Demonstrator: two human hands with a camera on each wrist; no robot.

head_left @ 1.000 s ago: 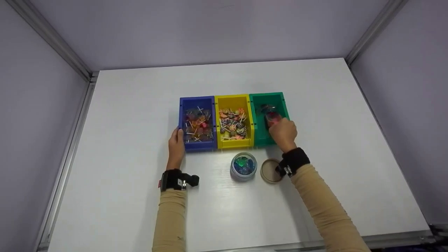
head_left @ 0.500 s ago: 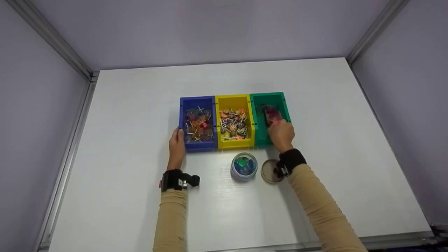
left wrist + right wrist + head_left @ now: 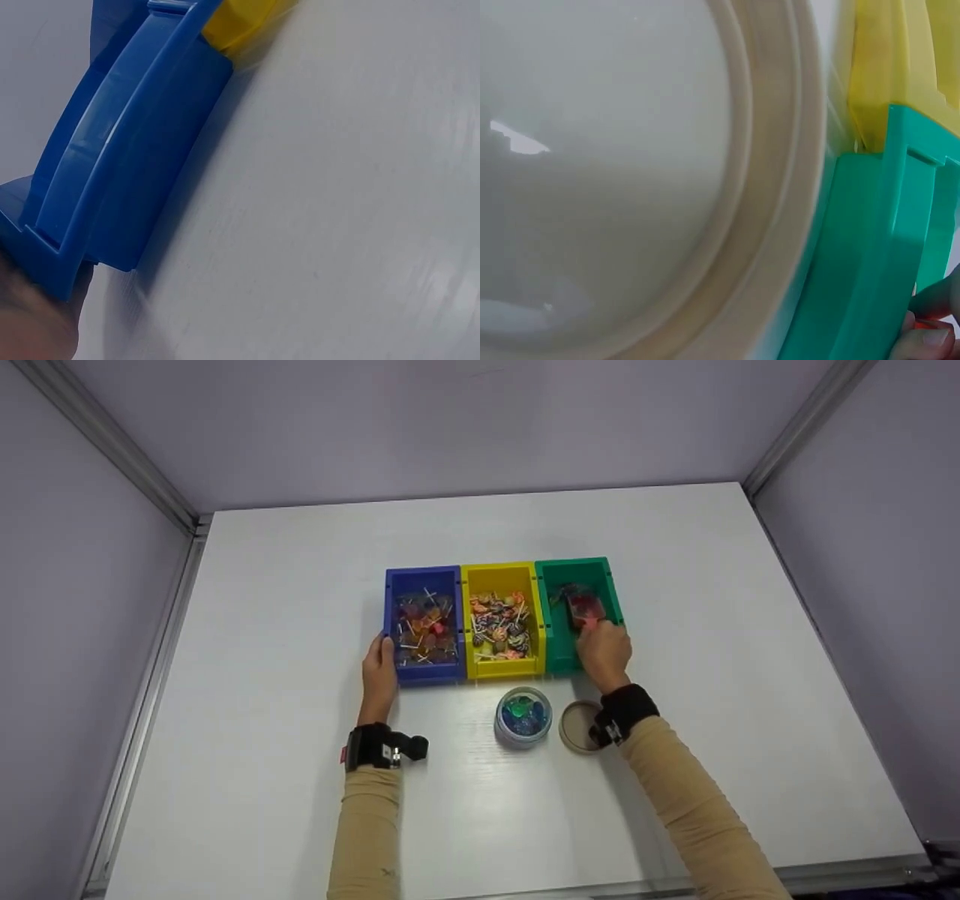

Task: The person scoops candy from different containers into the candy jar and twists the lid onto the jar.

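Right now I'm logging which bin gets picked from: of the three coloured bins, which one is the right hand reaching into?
The green bin, the rightmost of the row. The right hand reaches into it; the left hand only touches the blue bin.

In the head view the fingertips of the right hand [image 3: 604, 651] are hidden inside the green bin [image 3: 600, 577]. The sweets in the blue bin [image 3: 422, 673] are too small to be told apart. The lid [image 3: 652, 180] is cut off at the right wrist view's left edge.

yellow bin [image 3: 501, 619] of lollipops, open jar [image 3: 523, 715], beige lid [image 3: 577, 726], white table [image 3: 270, 607]
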